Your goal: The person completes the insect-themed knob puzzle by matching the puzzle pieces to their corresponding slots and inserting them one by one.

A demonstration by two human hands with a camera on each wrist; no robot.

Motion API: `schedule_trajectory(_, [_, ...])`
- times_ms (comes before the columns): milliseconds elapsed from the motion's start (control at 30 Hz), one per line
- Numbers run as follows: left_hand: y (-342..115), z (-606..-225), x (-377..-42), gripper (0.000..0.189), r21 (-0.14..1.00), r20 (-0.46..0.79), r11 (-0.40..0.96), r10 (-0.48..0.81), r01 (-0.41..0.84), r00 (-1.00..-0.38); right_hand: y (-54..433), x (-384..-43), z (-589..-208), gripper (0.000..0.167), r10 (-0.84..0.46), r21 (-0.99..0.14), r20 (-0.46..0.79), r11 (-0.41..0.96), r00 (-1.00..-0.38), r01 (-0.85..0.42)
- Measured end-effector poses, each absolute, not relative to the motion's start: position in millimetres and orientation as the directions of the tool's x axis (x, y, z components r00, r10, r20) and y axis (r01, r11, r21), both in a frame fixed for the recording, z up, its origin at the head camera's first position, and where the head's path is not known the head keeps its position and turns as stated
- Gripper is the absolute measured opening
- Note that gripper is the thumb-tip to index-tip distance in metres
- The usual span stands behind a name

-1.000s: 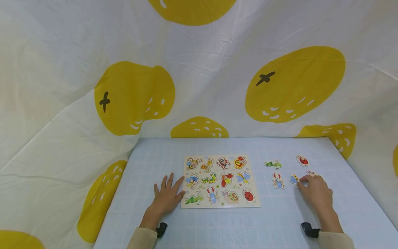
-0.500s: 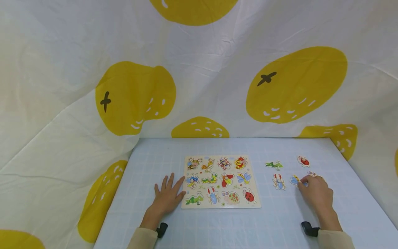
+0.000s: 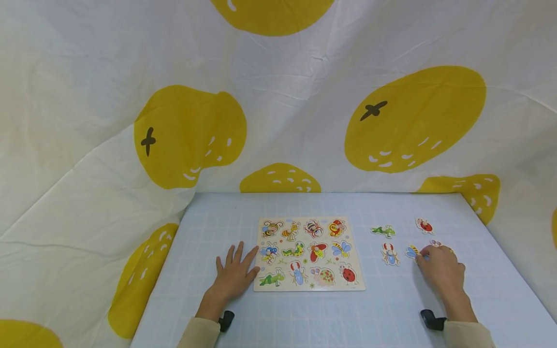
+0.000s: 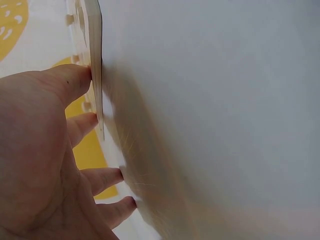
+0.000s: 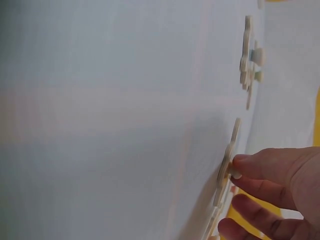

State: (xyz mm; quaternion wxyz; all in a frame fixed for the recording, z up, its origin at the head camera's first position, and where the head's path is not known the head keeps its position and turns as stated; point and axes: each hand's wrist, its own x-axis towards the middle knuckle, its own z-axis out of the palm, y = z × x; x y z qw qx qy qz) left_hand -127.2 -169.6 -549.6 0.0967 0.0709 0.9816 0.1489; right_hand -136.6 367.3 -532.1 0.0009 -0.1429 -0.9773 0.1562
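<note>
At the frame's lower right, I have the right hand (image 3: 444,269) pinching the dragonfly piece (image 3: 411,251) by its knob (image 5: 236,174), best held level; my left hand (image 3: 233,276), spread wide, touches the puzzle board (image 3: 359,285).

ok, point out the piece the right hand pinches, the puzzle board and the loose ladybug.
Pinched piece (image 5: 224,169): right wrist view, wooden edge.
Puzzle board (image 3: 354,260): head view, bare right margin.
Loose ladybug (image 3: 426,226): head view, red body.
</note>
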Motion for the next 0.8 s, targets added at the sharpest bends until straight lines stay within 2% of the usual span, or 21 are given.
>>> schedule_trajectory(500, [-169,-548,-126,0.061,0.320,-0.165,0.941,0.172,0.112,-0.971,362,-137,-530,0.022,0.297,-0.295,-0.013,0.911,-0.955,0.287])
schedule_trajectory(800, [-169,-548,-126,0.061,0.325,-0.163,0.939,0.170,0.110,-0.972,349,-137,-523,0.021,0.264,-0.303,0.048,0.923,-0.963,0.238])
